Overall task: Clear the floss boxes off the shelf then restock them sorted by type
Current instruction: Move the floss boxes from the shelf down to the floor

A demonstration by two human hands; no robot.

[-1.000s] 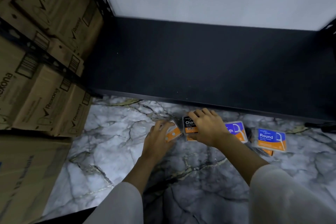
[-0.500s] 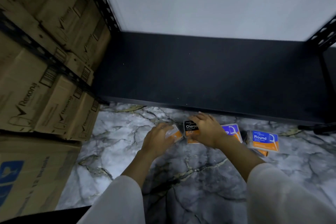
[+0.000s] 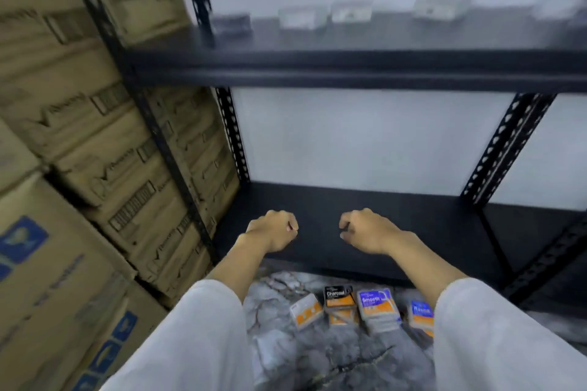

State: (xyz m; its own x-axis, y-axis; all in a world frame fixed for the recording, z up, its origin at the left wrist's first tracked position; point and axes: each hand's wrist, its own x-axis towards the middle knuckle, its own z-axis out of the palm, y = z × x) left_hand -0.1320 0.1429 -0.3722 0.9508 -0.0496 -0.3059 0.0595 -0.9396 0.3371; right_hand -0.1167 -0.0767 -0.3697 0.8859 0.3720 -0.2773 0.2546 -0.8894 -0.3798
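Floss boxes (image 3: pixel 355 308), flat rectangles on veined marble (image 3: pixel 279 336)

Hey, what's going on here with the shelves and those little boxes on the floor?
A person is sorting floss boxes. Four small piles sit on the marble floor: an orange pile, Charcoal, Smooth and a blue one. Both hands, left and right, are raised, loosely curled and holding nothing. More blurred boxes sit on the upper shelf.
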